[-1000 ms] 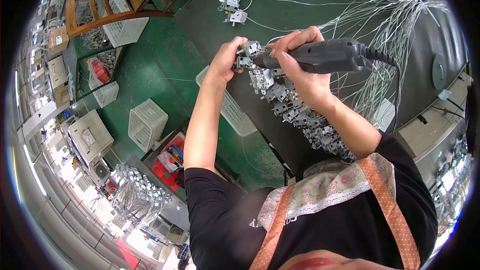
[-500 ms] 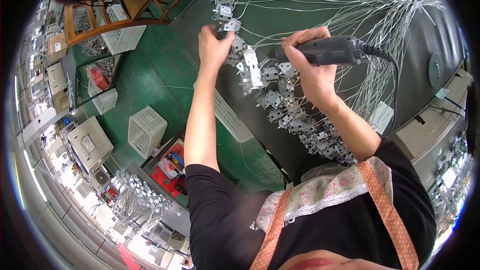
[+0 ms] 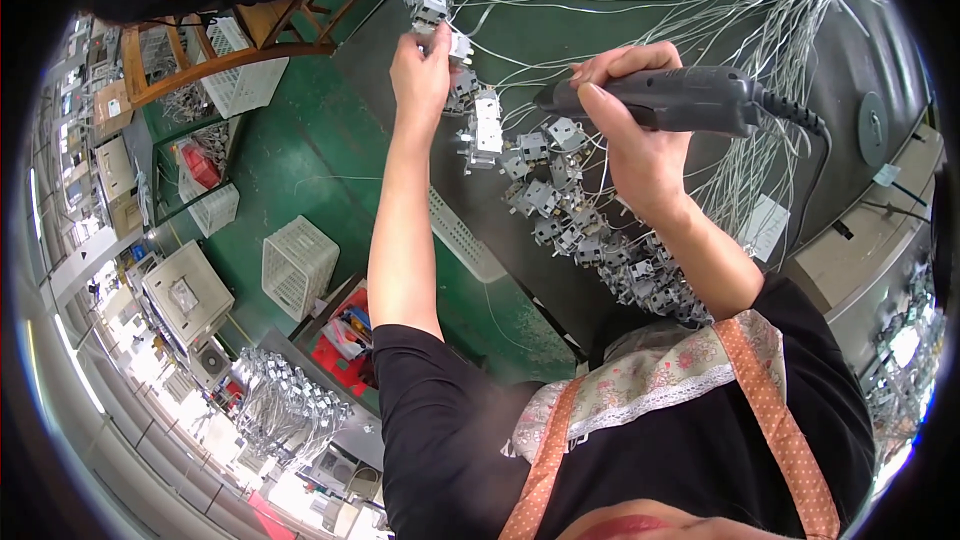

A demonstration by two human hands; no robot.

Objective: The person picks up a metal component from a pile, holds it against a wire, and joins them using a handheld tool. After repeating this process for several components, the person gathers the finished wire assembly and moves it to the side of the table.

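Left hand (image 3: 420,85) moved forward, grip unclear, beside a metal part (image 3: 460,47), right hand (image 3: 640,148) gripping black tool (image 3: 705,100)

Cannot read any word, number or sign here. On the black shirt (image 3: 660,470), can see only pale traces like lettering (image 3: 578,440), partly covered by the flowered apron (image 3: 640,380). On the desk (image 3: 835,80), can find a white sheet (image 3: 766,225), too unclear for reading.
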